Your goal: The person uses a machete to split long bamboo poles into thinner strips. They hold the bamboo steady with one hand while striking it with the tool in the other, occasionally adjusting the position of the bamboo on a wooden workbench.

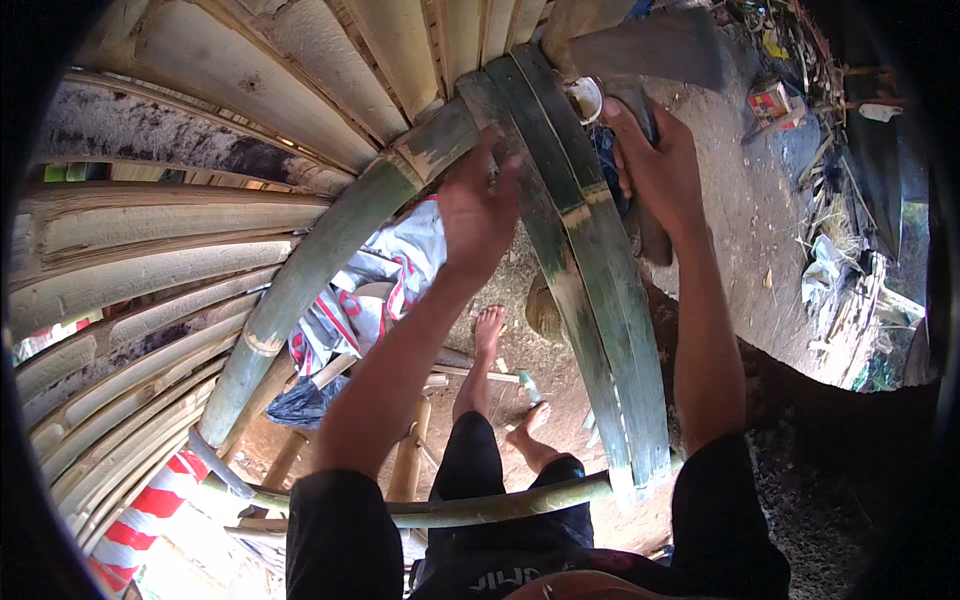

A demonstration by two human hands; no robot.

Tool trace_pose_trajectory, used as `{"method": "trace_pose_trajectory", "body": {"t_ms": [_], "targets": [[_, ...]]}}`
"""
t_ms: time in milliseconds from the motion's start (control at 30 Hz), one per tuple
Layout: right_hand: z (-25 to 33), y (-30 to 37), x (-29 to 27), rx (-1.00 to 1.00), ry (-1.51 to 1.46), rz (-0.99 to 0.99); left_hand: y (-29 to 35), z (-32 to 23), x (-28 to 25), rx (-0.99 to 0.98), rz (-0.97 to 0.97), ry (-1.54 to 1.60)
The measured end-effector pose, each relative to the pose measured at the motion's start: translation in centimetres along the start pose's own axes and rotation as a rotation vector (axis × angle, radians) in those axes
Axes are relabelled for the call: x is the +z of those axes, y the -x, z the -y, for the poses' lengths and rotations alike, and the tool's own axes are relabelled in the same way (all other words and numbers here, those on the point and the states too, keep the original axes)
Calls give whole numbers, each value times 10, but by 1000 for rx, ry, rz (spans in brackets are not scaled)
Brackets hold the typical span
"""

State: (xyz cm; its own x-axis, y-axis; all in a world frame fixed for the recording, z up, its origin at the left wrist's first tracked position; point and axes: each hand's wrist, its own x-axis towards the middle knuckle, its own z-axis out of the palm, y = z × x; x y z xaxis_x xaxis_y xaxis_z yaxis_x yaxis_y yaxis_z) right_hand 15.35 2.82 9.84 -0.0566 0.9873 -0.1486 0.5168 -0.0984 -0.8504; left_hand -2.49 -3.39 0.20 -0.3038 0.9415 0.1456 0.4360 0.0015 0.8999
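Head — bamboo strips (622, 320), dirt floor (765, 285)

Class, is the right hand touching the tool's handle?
Touching: the head view shows the right hand wrapped round the handle, which shows beyond the hand at both ends.

Green bamboo strips (608, 260) look smooth with a slight sheen, though some patches are scuffed pale. The bamboo slats (160, 230) are dry, matt, kinda fibrous; the round pole (325, 255) along their edge is smoother. Dull metal blade (655, 50), shiny crinkled plastic bag (303, 403), rough dirt floor (730, 210).
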Motion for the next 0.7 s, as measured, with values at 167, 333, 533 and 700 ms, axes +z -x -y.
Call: {"method": "trace_pose_trajectory", "body": {"t_ms": [167, 333, 533, 700], "targets": [[-7, 53, -11, 231, -175, -40, 14, 7, -2, -618, 77, 355], [-36, 92, -15, 362, -223, -14, 8, 4, 11, -634, 156, 481], [-46, 112, -22, 409, -257, -24, 3, 17, 14, -551, 180, 442], [-34, 124, -30, 420, -260, -8, 1, 22, -7, -587, 258, 438]]}}
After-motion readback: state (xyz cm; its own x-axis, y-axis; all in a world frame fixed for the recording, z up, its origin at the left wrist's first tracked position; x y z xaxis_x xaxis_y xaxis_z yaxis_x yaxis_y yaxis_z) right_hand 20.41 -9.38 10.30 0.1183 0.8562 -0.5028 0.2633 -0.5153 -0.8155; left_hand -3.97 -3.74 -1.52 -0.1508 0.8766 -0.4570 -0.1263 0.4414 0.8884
